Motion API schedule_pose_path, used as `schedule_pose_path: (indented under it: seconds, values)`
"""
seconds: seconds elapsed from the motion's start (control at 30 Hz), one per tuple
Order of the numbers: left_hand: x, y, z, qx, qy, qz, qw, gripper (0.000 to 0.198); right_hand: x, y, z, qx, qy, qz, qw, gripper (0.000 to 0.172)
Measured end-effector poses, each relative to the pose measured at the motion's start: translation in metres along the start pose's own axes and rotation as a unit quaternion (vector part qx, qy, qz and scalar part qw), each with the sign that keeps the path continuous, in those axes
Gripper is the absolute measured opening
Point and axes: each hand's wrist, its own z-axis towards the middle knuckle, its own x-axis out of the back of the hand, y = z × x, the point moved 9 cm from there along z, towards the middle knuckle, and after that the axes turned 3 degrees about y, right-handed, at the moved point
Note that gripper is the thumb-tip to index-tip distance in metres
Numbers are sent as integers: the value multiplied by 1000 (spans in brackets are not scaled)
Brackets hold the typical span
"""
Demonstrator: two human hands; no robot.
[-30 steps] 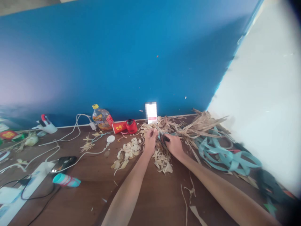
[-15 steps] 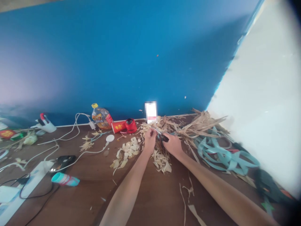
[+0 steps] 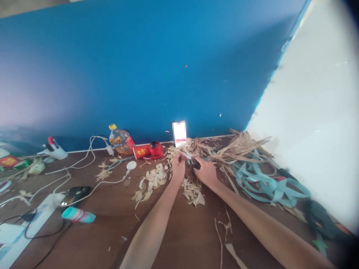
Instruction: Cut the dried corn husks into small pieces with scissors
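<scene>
My right hand [image 3: 206,172] is closed round the black handles of a pair of scissors [image 3: 194,163], whose metal blades point away and to the left. Close beside the blades, my left hand [image 3: 178,168] is closed in a pinch; what sits between its fingertips is too small to make out. Below and between the hands lies a heap of dry, pale husk scraps [image 3: 193,191]. To the left is a pile of cut, rounded pale pieces [image 3: 153,179]. Long dried husks [image 3: 238,147] spread out to the right, behind my right hand.
Against the blue wall stand a lit, blurred-out screen [image 3: 180,133], a red cup [image 3: 141,151], a red tape roll [image 3: 156,150] and a plastic bottle [image 3: 122,141]. Light-blue strapping [image 3: 269,183] coils at right. A power strip [image 3: 30,228], cables and a turquoise roll [image 3: 78,215] lie left.
Both hands stay almost in place. The scissors' blades have shifted slightly by the left fingertips, and the camera view has moved a little.
</scene>
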Motion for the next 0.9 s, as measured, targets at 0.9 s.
schedule_pose_path:
  seconds: [0.9]
  values:
    - [10,27,-10,-83,70,139,984,13,-2,9,0,-50,-15,-17,999,40]
